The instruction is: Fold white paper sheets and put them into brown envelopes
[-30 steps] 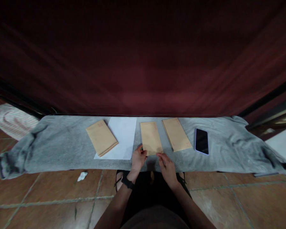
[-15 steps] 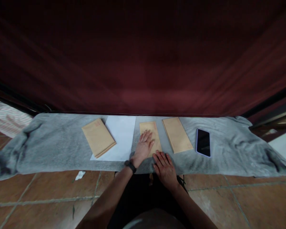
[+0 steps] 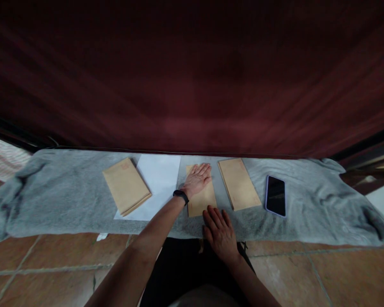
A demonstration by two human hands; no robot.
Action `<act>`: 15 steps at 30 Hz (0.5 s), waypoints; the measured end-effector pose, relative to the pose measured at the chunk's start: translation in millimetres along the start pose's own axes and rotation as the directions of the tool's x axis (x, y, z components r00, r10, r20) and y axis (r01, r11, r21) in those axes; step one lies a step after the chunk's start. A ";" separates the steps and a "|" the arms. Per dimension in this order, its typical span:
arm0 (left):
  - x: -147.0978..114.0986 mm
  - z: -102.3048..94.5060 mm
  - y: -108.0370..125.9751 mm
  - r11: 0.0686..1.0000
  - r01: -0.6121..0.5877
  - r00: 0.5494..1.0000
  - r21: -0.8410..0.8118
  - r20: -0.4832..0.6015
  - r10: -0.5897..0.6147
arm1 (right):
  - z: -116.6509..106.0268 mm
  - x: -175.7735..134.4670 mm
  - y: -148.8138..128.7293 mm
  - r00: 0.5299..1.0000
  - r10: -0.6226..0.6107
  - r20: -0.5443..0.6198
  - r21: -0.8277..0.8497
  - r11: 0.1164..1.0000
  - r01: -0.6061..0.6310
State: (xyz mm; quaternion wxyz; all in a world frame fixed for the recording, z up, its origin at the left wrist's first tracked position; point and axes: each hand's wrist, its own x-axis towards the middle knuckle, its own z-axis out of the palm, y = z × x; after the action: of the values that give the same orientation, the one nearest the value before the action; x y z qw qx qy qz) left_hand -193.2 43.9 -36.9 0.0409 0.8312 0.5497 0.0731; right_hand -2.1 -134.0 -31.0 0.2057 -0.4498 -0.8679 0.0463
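A brown paper envelope (image 3: 202,204) lies lengthwise in front of me on the grey cloth. Flat across its upper part rests my left hand (image 3: 197,178), fingers stretched out, a dark band on the wrist. My right hand (image 3: 220,230) lies open with fingers spread, its fingertips at the envelope's lower right corner. To the right is a stack of brown envelopes (image 3: 240,184). Another envelope stack (image 3: 126,186) sits at the left, partly over white paper sheets (image 3: 161,175).
A smartphone (image 3: 275,196) with a purple edge lies right of the envelopes. The grey cloth (image 3: 70,192) covers a long narrow surface. Behind it hangs a dark red curtain (image 3: 185,98). Below is a tiled floor (image 3: 67,251) with a white scrap (image 3: 102,236).
My left hand has slid up the envelope, away from me, uncovering its lower part. My right hand stays near the lower corner. The view has shifted slightly.
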 end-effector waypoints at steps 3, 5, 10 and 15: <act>-6.1 1.7 0.4 0.998 -0.069 0.998 0.003 -0.013 0.069 | -0.1 0.5 0.2 1.000 0.002 -0.002 0.012 1.000 -0.002; -12.0 2.2 1.8 0.994 -0.112 0.994 0.000 -0.011 0.112 | -0.3 0.8 0.3 1.000 0.003 -0.003 0.022 1.000 -0.003; -28.3 0.5 8.7 0.983 -0.183 0.983 -0.010 0.027 0.183 | -0.8 0.6 0.8 1.000 0.005 0.000 0.039 0.999 -0.005; -46.6 -2.3 16.2 0.965 -0.263 0.965 -0.025 0.020 0.263 | -0.2 -0.1 0.8 1.000 0.010 0.001 0.043 0.999 -0.010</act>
State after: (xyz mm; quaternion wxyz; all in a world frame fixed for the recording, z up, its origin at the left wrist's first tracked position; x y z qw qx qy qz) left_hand -196.8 -5.3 -35.7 0.0465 0.8971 0.4332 0.0742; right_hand -1.4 -133.6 -31.1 0.2150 -0.4498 -0.8643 0.0662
